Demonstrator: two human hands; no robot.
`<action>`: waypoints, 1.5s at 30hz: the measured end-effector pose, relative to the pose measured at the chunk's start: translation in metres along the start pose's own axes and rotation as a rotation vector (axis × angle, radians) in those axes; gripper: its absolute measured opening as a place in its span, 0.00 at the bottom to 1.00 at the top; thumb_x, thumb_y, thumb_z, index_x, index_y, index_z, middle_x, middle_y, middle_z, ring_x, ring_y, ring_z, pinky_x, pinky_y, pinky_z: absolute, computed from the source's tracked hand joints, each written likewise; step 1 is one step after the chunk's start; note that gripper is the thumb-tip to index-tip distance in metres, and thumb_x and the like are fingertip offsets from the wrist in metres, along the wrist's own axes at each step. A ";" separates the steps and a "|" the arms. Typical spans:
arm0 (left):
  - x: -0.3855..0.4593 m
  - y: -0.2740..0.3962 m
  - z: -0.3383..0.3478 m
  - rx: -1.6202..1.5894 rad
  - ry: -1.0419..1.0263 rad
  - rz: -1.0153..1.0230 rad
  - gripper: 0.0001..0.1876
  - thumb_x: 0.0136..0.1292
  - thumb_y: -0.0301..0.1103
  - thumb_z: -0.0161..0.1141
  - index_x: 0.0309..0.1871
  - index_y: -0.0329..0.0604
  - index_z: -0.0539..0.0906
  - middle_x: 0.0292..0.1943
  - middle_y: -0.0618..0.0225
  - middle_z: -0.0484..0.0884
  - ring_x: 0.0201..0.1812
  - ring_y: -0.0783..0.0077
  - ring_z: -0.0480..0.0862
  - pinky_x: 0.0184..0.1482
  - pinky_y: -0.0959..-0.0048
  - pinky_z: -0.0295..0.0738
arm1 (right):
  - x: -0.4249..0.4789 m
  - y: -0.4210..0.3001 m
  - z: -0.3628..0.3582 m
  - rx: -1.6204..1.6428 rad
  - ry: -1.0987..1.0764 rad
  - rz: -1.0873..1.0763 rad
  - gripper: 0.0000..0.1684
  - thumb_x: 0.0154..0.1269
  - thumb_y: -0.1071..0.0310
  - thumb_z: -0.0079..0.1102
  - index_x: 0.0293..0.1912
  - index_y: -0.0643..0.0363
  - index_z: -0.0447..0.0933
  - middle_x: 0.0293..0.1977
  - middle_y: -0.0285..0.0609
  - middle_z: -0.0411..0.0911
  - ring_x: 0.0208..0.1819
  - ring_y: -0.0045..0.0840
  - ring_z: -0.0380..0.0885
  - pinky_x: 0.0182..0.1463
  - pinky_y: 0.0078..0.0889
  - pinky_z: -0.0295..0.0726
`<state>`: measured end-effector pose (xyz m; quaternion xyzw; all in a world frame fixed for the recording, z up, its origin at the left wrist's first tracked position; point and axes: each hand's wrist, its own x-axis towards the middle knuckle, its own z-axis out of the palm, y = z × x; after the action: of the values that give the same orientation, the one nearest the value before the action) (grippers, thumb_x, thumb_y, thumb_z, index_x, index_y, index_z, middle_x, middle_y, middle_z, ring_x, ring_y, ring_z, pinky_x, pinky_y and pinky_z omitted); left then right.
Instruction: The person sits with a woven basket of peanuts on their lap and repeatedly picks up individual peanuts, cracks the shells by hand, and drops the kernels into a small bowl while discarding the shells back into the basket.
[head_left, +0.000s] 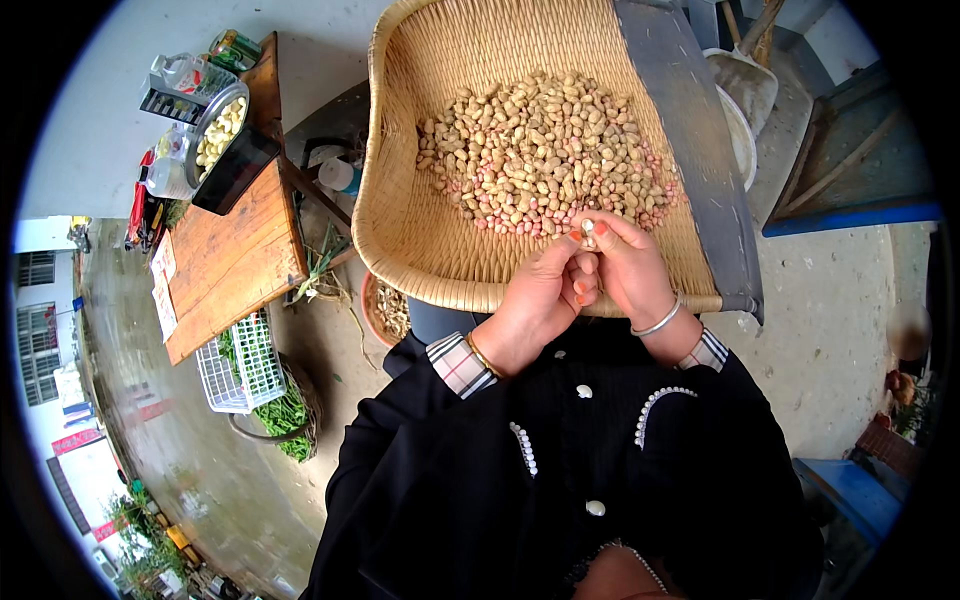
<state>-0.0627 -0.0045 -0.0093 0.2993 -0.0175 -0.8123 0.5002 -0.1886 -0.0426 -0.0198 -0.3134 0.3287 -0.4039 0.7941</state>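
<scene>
Between the fingertips of both my hands is an opened peanut shell (587, 228), its pale inside showing. My left hand (541, 304) pinches it from one side, with the other fingers curled in. From the other side, the thumb and forefinger of my right hand (632, 262) grip it. Both hands are over the near edge of a woven winnowing basket (427, 262). A heap of unshelled peanuts (536, 142) lies in the basket just beyond my fingers. Loose pink peanut kernels (517, 223) are scattered along the near side of the heap.
A wooden table (232, 262) at left holds a bowl of pale pieces (222, 135), a black phone (236, 171) and a drink can (234, 51). Below are a white plastic crate (247, 367) and a reddish basin (384, 307) of shells. A metal shovel (742, 79) leans at right.
</scene>
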 end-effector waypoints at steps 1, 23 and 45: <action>-0.001 0.004 0.000 0.010 -0.022 -0.003 0.11 0.64 0.38 0.50 0.30 0.41 0.74 0.20 0.71 0.72 0.19 0.77 0.68 0.23 0.78 0.63 | 0.002 -0.002 0.001 0.033 -0.027 -0.009 0.12 0.65 0.71 0.48 0.44 0.67 0.74 0.38 0.37 0.74 0.37 0.18 0.71 0.42 0.19 0.72; -0.044 0.075 -0.033 0.001 0.176 0.390 0.09 0.63 0.36 0.45 0.30 0.41 0.70 0.22 0.69 0.68 0.20 0.78 0.65 0.18 0.83 0.57 | 0.116 0.017 0.005 -2.092 -0.178 -0.303 0.08 0.56 0.72 0.47 0.29 0.60 0.77 0.34 0.46 0.71 0.37 0.35 0.74 0.48 0.42 0.68; -0.021 0.036 -0.017 1.078 0.173 0.758 0.07 0.63 0.31 0.53 0.34 0.36 0.76 0.21 0.70 0.73 0.20 0.80 0.68 0.23 0.81 0.63 | 0.021 -0.032 0.037 -0.666 -0.280 -0.041 0.11 0.64 0.71 0.48 0.45 0.63 0.72 0.29 0.32 0.72 0.29 0.11 0.68 0.31 0.14 0.69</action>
<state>-0.0191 -0.0006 -0.0017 0.5449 -0.4852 -0.4306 0.5313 -0.1646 -0.0670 0.0208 -0.6138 0.3240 -0.2434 0.6775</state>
